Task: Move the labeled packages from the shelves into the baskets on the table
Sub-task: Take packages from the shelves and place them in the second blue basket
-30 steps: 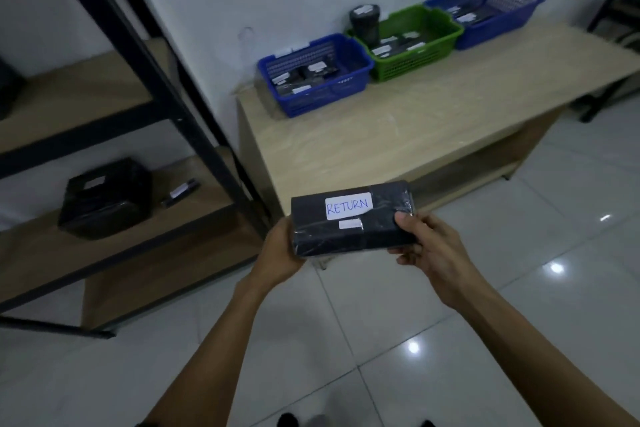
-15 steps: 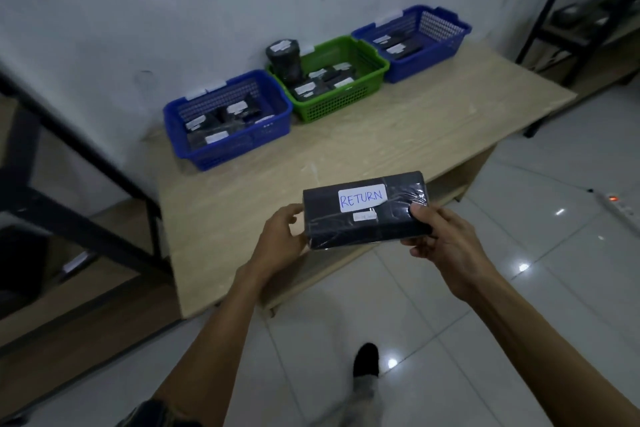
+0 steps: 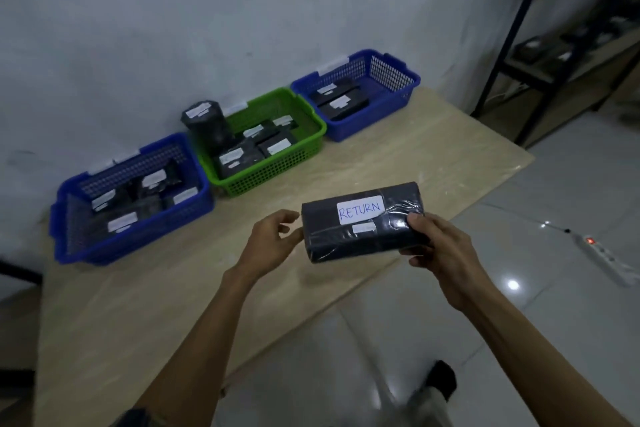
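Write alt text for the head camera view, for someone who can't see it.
A person's right grip holds a black package labeled RETURN, the left grip touching its other end, at a wooden table. Along the wall: left blue basket, green basket, right blue basket, all holding labeled packages.

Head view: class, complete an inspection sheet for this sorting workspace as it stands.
Surface: light wooden table against the wall.
Job's things: RETURN package held over the table's front edge; left blue basket, green basket and right blue basket each hold labelled black packages.
Clutter: nothing seen.
Hands: right hand grips the package's right end; left hand loose at its left end.
Cables: power strip, red light on, on the floor.
Surroundings: black shelf rack at right.
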Demonstrator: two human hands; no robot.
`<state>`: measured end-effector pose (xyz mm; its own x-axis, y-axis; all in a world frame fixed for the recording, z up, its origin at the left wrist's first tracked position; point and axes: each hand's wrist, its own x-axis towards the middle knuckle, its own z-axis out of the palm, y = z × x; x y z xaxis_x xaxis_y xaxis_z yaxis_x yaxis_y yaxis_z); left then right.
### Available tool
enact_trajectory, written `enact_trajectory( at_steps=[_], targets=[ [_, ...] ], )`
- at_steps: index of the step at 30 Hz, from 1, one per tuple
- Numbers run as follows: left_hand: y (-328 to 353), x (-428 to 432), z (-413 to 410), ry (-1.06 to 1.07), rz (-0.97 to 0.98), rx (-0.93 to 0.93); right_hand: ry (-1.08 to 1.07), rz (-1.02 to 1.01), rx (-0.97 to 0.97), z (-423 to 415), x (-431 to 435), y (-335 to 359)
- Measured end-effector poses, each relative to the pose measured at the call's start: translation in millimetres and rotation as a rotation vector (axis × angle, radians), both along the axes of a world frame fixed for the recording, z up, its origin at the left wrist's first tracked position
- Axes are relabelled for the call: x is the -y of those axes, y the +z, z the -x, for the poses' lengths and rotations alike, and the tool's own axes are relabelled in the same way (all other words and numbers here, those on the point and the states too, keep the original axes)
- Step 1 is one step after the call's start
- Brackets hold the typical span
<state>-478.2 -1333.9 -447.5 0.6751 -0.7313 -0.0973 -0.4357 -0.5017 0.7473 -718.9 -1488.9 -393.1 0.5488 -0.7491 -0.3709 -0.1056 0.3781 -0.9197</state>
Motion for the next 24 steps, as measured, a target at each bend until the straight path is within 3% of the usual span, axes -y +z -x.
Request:
enact_trajectory(
  at_steps=[16,24],
  targets=[
    [-11,245,-30,0.207,-0.037,0.002,0.164,0.025,-0.029,-95,309,11],
    [-26,355,-97,0.187,0.005,0.167,0.127,-0.031,-0.098,-174,406,-15]
  ],
)
